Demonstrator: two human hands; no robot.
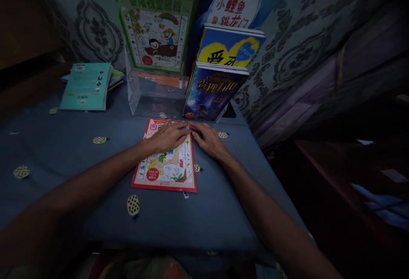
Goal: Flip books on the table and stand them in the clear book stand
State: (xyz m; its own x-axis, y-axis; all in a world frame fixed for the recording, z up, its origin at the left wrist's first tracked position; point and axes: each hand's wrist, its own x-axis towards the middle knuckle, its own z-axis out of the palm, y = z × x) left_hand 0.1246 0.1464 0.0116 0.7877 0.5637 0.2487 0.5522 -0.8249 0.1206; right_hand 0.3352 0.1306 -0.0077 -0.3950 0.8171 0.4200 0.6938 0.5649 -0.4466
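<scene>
A thin picture book with a red border [166, 168] lies face up on the blue tablecloth, its cover showing small cartoon drawings. Across its upper part rests my left hand [169, 137], palm down with the fingers stretched towards the top right corner. My right hand [209, 140] reaches in from the right, fingers extended and thumb apart, its fingertips at that same corner and close to the left fingertips. The upper part of the cover is partly hidden under my left hand.
Behind the book stands a clear acrylic rack [153, 106]. It holds a green-bordered book [159, 36], a dark blue book [214, 93] and a blue-and-yellow book [231, 42], among others. A turquoise book [87, 87] tops a pile at left. The table's edge runs along the right.
</scene>
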